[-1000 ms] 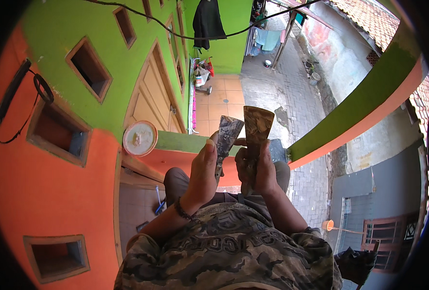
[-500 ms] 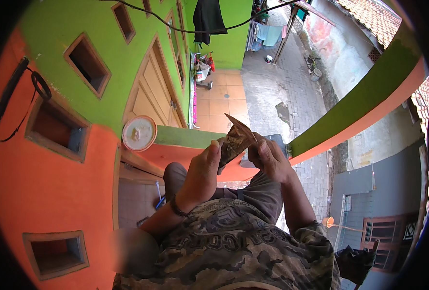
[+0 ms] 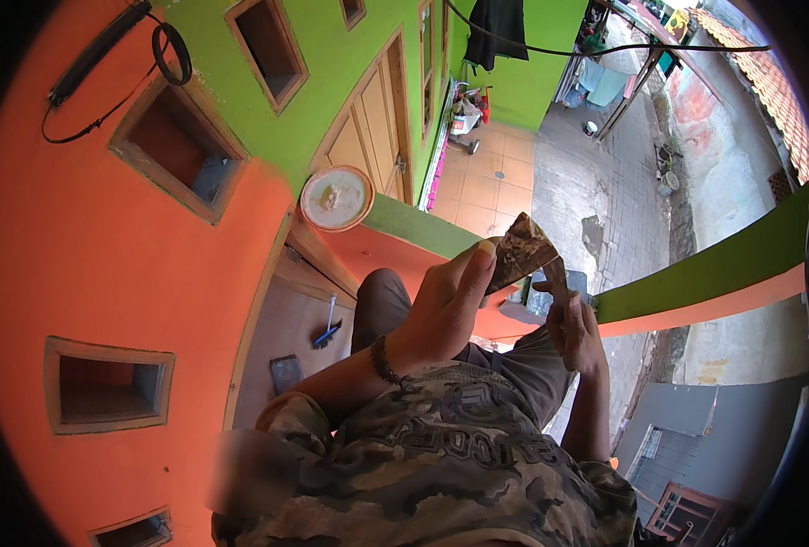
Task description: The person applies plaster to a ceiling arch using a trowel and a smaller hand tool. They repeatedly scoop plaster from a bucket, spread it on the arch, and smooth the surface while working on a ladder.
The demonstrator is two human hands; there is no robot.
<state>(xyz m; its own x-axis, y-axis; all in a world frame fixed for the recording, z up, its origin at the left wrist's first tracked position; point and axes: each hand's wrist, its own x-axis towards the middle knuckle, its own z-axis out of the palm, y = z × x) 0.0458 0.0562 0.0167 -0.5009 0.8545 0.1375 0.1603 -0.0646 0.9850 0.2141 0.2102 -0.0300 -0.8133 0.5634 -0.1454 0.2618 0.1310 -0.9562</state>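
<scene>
A worn, dark brown folded piece (image 3: 521, 253), with pale flaking patches, is held up in front of my chest; its kind is unclear. My left hand (image 3: 455, 296) is closed on its left side, thumb pressed along the near edge. On the other side, my right hand (image 3: 576, 330) is closed round a narrow brown strip that rises to meet the piece's right corner. Whether strip and piece are joined I cannot tell. The right hand's lower fingers are curled and partly hidden.
A round whitish dish with an orange rim (image 3: 337, 199) rests on the green-topped low wall (image 3: 414, 221) to the left. Beneath it, a blue-handled brush (image 3: 327, 335) lies on the floor. A green and orange beam (image 3: 705, 264) crosses at right. A paved lane (image 3: 628, 196) runs beyond.
My view has swung, shifting the surroundings in the picture. The brown piece has turned so its pale patchy face shows more. My right hand has moved lower, gripping a strip.
</scene>
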